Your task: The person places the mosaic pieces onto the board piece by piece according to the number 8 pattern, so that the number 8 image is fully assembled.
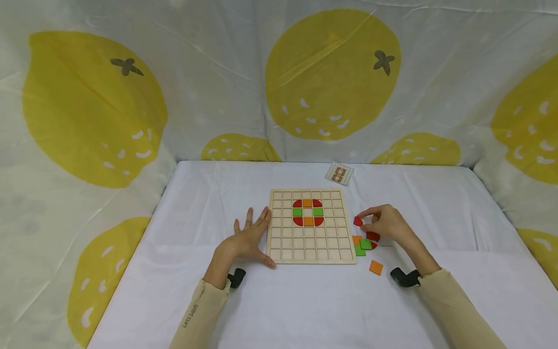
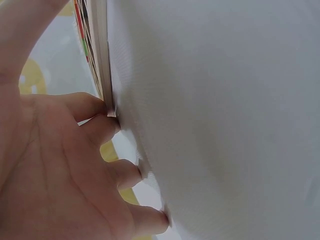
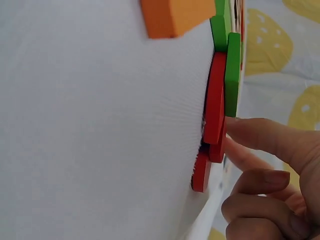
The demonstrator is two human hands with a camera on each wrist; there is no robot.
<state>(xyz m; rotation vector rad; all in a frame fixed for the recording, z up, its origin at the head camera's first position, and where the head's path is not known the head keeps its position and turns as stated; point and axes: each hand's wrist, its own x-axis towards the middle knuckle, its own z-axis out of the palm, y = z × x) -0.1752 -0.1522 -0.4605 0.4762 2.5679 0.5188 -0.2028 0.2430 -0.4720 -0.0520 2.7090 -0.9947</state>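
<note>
My left hand (image 1: 249,241) lies spread at the left side of a square wooden grid board (image 1: 313,255), its fingertips and thumb touching that edge. In the left wrist view, the fingers (image 2: 102,131) of that hand rest against the board's side and the white cloth. A ring of red, green and orange tiles sits on the board's grid around a bare square. Right of the board, my right hand (image 1: 387,223) pinches a red tile (image 1: 358,221) with a rounded corner between thumb and index finger. Its other fingers are curled in the right wrist view.
Below the right hand lie another red tile (image 1: 372,236), an orange tile (image 1: 356,240), and a green tile (image 1: 365,244) overlapping its neighbours. A separate orange tile (image 1: 376,267) lies nearer me. A pattern card (image 1: 339,173) rests behind the board. Lemon-print cloth (image 1: 218,87) hangs around the table.
</note>
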